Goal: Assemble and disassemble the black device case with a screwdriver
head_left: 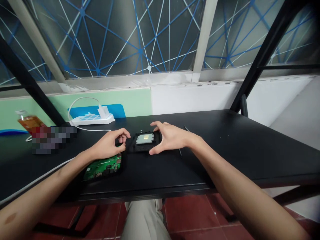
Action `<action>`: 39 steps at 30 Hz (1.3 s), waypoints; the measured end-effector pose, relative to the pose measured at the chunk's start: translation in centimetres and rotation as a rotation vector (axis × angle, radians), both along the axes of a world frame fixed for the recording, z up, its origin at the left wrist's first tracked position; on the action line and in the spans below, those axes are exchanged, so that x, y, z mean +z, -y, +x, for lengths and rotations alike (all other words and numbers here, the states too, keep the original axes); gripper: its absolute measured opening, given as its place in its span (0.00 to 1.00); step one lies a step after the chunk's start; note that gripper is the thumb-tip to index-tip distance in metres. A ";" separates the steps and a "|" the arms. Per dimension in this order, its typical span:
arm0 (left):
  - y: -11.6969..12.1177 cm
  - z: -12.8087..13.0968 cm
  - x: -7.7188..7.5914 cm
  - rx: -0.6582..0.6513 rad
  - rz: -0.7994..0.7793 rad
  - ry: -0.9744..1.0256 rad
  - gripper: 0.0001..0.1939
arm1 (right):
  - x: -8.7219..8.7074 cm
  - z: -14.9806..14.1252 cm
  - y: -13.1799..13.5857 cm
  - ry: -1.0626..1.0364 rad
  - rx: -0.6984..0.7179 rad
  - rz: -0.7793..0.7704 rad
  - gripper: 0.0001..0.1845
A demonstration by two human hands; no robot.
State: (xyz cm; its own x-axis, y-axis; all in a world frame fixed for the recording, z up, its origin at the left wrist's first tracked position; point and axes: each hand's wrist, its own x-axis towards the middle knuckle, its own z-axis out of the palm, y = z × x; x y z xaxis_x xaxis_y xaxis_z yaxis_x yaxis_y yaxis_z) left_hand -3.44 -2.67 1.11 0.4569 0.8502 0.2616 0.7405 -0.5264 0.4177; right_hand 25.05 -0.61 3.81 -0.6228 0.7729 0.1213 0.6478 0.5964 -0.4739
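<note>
A black plastic housing (140,149) lies on the desk between my hands, with a grey metal plate (140,139) on top that carries a small gold-coloured square (146,137). My right hand (172,136) arches around the housing's right end, thumb on the near side and fingers on the far side, spread wide. Whether the fingertips touch it is unclear. To the left, my left hand (108,144) has loosely curled fingers with the thumb apart, and nothing shows in them. Beneath that hand is a green circuit board (106,166), its far part covered by the hand and wrist.
A thin screwdriver-like tool (180,153) lies partly behind my right wrist. At the back left are a white power strip (92,119) with a plugged-in charger (103,111), a white cable (60,165) and a bottle of orange liquid (31,121). Black frame bars (257,63) rise at the desk's sides.
</note>
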 end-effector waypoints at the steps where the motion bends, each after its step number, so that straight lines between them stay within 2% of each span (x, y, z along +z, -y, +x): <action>1: 0.0 0.1 0.2 0.000 0.008 -0.003 0.15 | 0.0 0.0 0.1 0.015 0.020 -0.006 0.65; 5: 0.7 1.4 1.6 -0.012 0.020 -0.022 0.18 | -0.1 0.1 0.4 0.063 0.056 -0.018 0.66; 9: 1.4 3.6 2.8 -0.054 -0.144 -0.217 0.46 | -0.2 0.2 0.5 0.107 0.046 -0.013 0.67; 12: 1.6 4.4 2.5 -0.072 -0.228 -0.295 0.57 | 0.0 0.1 0.6 0.144 0.050 -0.036 0.69; 19: 1.3 3.8 1.1 -0.071 -0.206 -0.262 0.54 | 0.1 -0.1 1.0 0.207 0.079 -0.026 0.72; 27: 1.4 3.9 1.1 -0.073 -0.192 -0.267 0.54 | -0.1 0.1 0.9 0.195 0.077 -0.061 0.74; 29: 1.6 3.9 1.2 -0.073 -0.197 -0.266 0.55 | 0.1 0.3 0.6 0.150 0.052 -0.109 0.71; 31: 1.7 3.9 1.2 -0.060 -0.211 -0.268 0.56 | 0.3 0.6 0.0 0.040 -0.016 -0.105 0.59; 32: 1.7 3.9 1.2 -0.056 -0.218 -0.271 0.56 | 0.4 0.8 -0.4 -0.044 -0.077 -0.042 0.52; 35: 1.7 3.9 1.3 -0.064 -0.226 -0.273 0.57 | 0.4 1.6 -1.8 -0.183 -0.388 0.198 0.33; 37: 1.7 3.9 1.3 -0.078 -0.231 -0.266 0.57 | 0.3 2.3 -2.6 -0.161 -0.585 0.307 0.26; 39: 1.7 3.8 1.3 -0.088 -0.237 -0.256 0.57 | 0.2 2.8 -3.2 -0.059 -0.723 0.349 0.26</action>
State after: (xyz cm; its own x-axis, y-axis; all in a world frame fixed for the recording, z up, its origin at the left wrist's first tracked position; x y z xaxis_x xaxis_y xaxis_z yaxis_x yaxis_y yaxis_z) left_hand 0.36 -4.35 2.36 0.5561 0.8281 -0.0706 0.7931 -0.5034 0.3428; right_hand 27.89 2.62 4.00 0.0326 0.8938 0.4473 0.9098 0.1588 -0.3836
